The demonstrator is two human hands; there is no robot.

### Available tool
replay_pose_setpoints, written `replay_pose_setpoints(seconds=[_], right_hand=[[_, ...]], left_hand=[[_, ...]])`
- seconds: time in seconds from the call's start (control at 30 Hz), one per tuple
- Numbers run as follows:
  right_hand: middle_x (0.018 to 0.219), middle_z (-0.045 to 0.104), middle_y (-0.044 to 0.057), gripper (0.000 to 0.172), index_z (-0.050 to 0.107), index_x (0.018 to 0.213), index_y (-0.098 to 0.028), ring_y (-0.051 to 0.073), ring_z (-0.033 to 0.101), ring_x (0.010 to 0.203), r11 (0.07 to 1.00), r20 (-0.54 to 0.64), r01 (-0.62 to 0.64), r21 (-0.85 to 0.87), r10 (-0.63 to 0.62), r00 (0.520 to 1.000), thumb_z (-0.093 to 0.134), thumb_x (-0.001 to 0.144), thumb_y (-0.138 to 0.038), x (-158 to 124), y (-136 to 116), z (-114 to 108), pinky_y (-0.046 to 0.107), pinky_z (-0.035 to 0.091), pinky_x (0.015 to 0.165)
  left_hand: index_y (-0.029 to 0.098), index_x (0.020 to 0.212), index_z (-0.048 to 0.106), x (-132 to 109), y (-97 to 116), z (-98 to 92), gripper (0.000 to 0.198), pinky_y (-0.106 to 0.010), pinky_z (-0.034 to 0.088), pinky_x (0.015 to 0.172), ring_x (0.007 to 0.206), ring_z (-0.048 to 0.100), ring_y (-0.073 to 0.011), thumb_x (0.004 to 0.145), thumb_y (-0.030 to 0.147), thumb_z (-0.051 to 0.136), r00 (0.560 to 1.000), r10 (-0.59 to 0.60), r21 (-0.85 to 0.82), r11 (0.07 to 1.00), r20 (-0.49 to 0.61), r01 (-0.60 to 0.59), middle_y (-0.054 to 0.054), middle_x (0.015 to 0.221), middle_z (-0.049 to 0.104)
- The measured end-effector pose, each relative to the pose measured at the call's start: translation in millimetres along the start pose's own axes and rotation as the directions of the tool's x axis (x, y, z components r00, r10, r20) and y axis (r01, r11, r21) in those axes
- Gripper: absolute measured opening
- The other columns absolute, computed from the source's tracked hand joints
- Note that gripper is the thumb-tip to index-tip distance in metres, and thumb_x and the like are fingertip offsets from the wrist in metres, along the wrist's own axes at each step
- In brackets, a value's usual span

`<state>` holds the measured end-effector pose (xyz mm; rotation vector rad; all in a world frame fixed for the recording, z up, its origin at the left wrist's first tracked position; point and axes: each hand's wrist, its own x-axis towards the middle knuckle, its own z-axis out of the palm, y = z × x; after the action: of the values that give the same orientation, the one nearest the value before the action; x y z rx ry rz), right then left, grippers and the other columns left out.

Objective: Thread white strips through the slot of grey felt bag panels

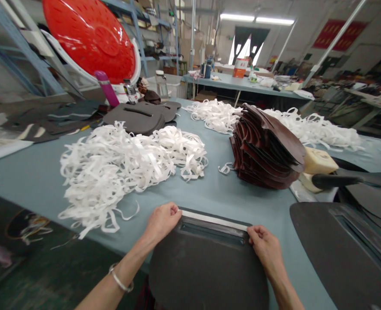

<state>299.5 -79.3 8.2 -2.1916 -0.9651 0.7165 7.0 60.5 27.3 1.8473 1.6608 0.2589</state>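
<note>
A dark, rounded leather-like panel (206,271) lies at the table's front edge, with a slot-like recess near its top. Along that top edge a white strip (214,218) runs straight between my hands. My left hand (163,221) pinches the strip's left end at the panel's upper left corner. At the other end, my right hand (265,245) is closed on the strip beside the upper right corner. A bangle circles my left wrist. Both fingertips touch or nearly touch the panel.
Piles of loose white strips (113,168) cover the table's left and back. Stacked brown leather pieces (264,146) stand behind the panel. On the right are a yellowish block (320,161), a brush-like black handle (337,181) and another dark panel (335,249). A purple bottle (107,89) stands back left.
</note>
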Motion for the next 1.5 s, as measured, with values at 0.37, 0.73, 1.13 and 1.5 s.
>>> replay_pose_setpoints(seconds=[0.37,0.73,1.13,1.5], right_hand=[[0.052,0.056,-0.002,0.021,0.055,0.061,-0.022,0.013,0.05,0.052,0.997,-0.071,-0.068,-0.019,0.067,0.995,0.052,0.072,-0.039,1,-9,-2,0.023,0.032,0.052],[0.044,0.048,-0.006,0.026,0.047,0.063,-0.022,0.008,0.042,0.035,0.975,0.068,-0.137,0.175,0.127,0.99,0.048,0.075,-0.044,-2,-12,-5,0.021,0.03,0.039],[0.047,0.055,-0.005,0.021,0.056,0.066,-0.022,0.011,0.052,0.043,0.986,-0.065,-0.121,-0.117,0.114,0.991,0.048,0.08,-0.036,-4,-13,0,0.022,0.032,0.048],[0.069,0.061,0.003,0.019,0.059,0.1,-0.018,0.017,0.056,0.061,0.906,-0.213,-0.102,-0.41,0.014,0.977,0.045,0.088,-0.023,-17,-25,9,0.026,0.027,0.055]], left_hand=[[0.022,0.077,0.061,5,-5,2.9,0.031,-0.025,0.032,0.056,0.063,0.059,-0.0179,0.082,0.047,0.044,0.995,0.0,0.115,0.993,0.099,-0.011,0.0,0.067,0.064],[0.022,0.077,0.062,15,-13,3.4,0.03,-0.024,0.036,0.058,0.068,0.062,-0.0186,0.08,0.049,0.048,0.989,-0.005,0.08,0.997,0.145,-0.006,0.001,0.07,0.067],[0.023,0.08,0.061,10,-13,6.2,0.031,-0.025,0.037,0.061,0.07,0.062,-0.0203,0.081,0.05,0.045,0.996,-0.02,0.133,0.991,0.083,0.009,-0.001,0.072,0.067],[0.019,0.109,0.054,-32,-2,31.8,0.027,-0.034,0.043,0.08,0.099,0.058,-0.0239,0.092,0.033,0.038,0.901,0.343,0.208,0.933,-0.267,-0.294,-0.01,0.109,0.062]])
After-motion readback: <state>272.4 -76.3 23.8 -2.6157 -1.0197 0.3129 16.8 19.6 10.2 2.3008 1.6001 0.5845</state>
